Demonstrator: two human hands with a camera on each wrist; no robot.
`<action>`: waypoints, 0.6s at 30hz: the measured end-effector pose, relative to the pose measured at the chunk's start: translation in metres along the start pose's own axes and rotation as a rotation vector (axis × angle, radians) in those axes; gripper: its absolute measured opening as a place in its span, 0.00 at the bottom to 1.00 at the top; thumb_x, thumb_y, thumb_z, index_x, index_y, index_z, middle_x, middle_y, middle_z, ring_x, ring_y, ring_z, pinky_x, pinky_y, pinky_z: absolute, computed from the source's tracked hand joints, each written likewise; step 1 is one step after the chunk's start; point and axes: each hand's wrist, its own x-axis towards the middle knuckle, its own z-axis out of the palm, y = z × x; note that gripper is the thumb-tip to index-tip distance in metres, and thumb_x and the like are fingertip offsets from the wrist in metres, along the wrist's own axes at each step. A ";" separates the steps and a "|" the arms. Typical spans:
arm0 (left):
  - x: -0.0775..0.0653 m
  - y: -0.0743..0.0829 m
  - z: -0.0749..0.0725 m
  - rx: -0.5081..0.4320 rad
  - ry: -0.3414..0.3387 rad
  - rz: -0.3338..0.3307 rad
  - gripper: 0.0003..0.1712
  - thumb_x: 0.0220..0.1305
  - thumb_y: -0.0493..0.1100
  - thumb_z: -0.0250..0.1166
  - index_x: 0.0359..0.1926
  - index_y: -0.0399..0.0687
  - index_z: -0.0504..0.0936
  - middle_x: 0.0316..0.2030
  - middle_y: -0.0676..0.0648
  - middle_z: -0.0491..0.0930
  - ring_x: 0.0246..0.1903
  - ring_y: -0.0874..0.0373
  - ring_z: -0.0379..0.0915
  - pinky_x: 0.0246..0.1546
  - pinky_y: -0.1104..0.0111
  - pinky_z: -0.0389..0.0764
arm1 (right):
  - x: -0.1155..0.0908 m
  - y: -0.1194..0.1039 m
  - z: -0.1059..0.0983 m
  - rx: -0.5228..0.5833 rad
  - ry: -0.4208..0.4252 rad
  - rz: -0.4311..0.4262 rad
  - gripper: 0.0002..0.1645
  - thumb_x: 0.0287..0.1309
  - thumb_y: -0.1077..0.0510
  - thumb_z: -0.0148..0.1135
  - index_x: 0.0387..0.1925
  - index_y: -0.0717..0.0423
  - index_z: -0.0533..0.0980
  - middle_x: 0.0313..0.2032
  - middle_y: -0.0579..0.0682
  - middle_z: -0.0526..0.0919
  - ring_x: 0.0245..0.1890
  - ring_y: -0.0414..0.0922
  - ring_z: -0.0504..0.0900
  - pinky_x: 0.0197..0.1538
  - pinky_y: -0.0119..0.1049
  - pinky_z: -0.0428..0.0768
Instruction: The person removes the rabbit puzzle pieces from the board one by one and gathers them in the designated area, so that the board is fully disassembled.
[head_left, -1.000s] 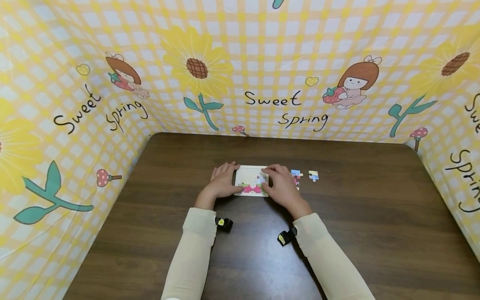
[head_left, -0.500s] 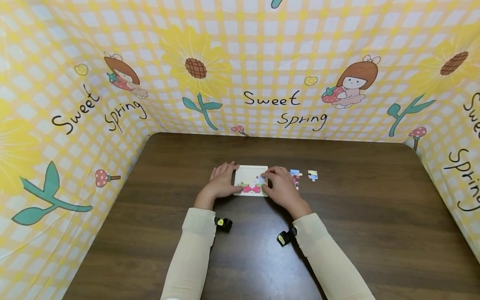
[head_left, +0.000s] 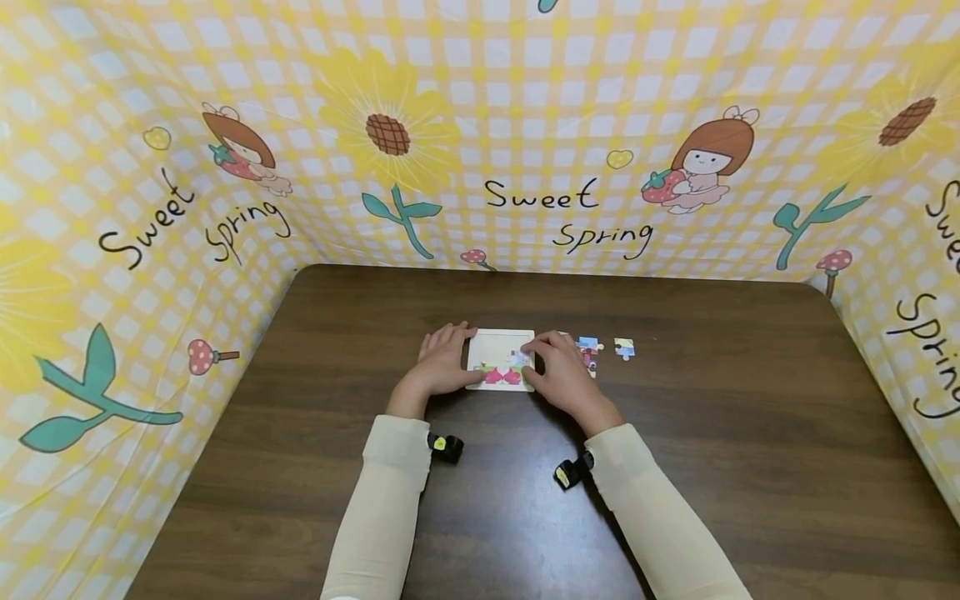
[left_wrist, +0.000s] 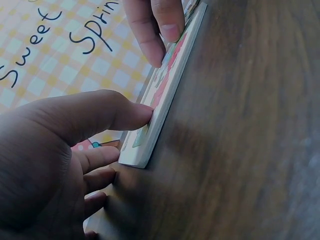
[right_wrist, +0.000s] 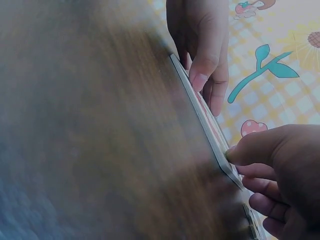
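Note:
A white-framed jigsaw tray lies flat on the table between both hands. Pink and green pieces fill its near row, and a pale blue puzzle piece sits above them at the right. My left hand holds the tray's left end, its thumb on the near rim and its fingers along the side and far corner. My right hand bends over the right end, with forefinger and thumb pinching at the pale piece's edge. In the right wrist view, the other right-hand fingers curl beside the tray.
Several loose jigsaw pieces lie right of the tray, partly behind the right hand. One blue-and-yellow piece lies farther right. The brown wooden table is backed by yellow checked cloth on three sides.
My right forefinger has come down slightly from the tray's far right corner towards the pale piece. My left hand keeps its place, and the view has shifted a little.

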 end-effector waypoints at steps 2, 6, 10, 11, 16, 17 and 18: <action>0.000 0.000 0.000 -0.003 0.004 0.001 0.48 0.58 0.55 0.67 0.75 0.49 0.56 0.75 0.45 0.47 0.74 0.46 0.35 0.70 0.49 0.32 | 0.000 0.000 0.001 0.017 -0.004 0.009 0.18 0.59 0.55 0.66 0.50 0.54 0.81 0.52 0.53 0.76 0.55 0.54 0.68 0.60 0.52 0.66; 0.000 0.000 0.000 -0.004 0.008 0.004 0.49 0.58 0.55 0.67 0.75 0.49 0.56 0.75 0.45 0.47 0.74 0.46 0.35 0.70 0.49 0.32 | 0.000 0.000 0.001 0.038 -0.012 0.018 0.17 0.60 0.56 0.65 0.51 0.54 0.80 0.51 0.53 0.76 0.55 0.54 0.69 0.60 0.52 0.66; 0.001 -0.001 0.000 -0.001 0.005 0.004 0.49 0.58 0.56 0.67 0.75 0.50 0.55 0.76 0.46 0.46 0.74 0.47 0.34 0.71 0.50 0.31 | 0.000 0.000 0.001 0.043 -0.020 0.018 0.17 0.60 0.56 0.65 0.51 0.54 0.79 0.51 0.54 0.76 0.57 0.55 0.70 0.67 0.53 0.59; 0.001 -0.001 0.001 -0.004 0.007 0.006 0.48 0.58 0.56 0.67 0.75 0.49 0.55 0.75 0.45 0.47 0.74 0.46 0.34 0.71 0.50 0.31 | 0.000 0.000 0.001 0.042 -0.021 0.017 0.17 0.61 0.56 0.65 0.51 0.54 0.79 0.51 0.54 0.76 0.57 0.55 0.70 0.69 0.53 0.56; 0.001 -0.002 0.001 -0.008 0.010 0.009 0.48 0.58 0.55 0.67 0.75 0.49 0.56 0.75 0.45 0.47 0.74 0.46 0.35 0.70 0.49 0.31 | 0.000 0.000 0.001 0.027 -0.021 0.005 0.17 0.61 0.56 0.64 0.52 0.54 0.79 0.51 0.54 0.77 0.56 0.55 0.71 0.66 0.54 0.60; 0.002 -0.002 0.002 -0.007 0.009 0.006 0.49 0.58 0.55 0.67 0.75 0.49 0.56 0.75 0.45 0.47 0.74 0.46 0.34 0.70 0.49 0.31 | 0.000 0.000 0.001 0.024 -0.022 0.004 0.17 0.61 0.57 0.64 0.52 0.54 0.79 0.51 0.54 0.77 0.56 0.55 0.71 0.65 0.54 0.62; 0.002 -0.002 0.002 -0.004 0.008 0.003 0.49 0.58 0.56 0.67 0.75 0.49 0.56 0.75 0.46 0.47 0.74 0.47 0.34 0.70 0.50 0.31 | 0.000 0.000 0.001 0.023 -0.024 0.006 0.17 0.61 0.57 0.64 0.52 0.53 0.79 0.51 0.53 0.77 0.56 0.55 0.71 0.63 0.53 0.63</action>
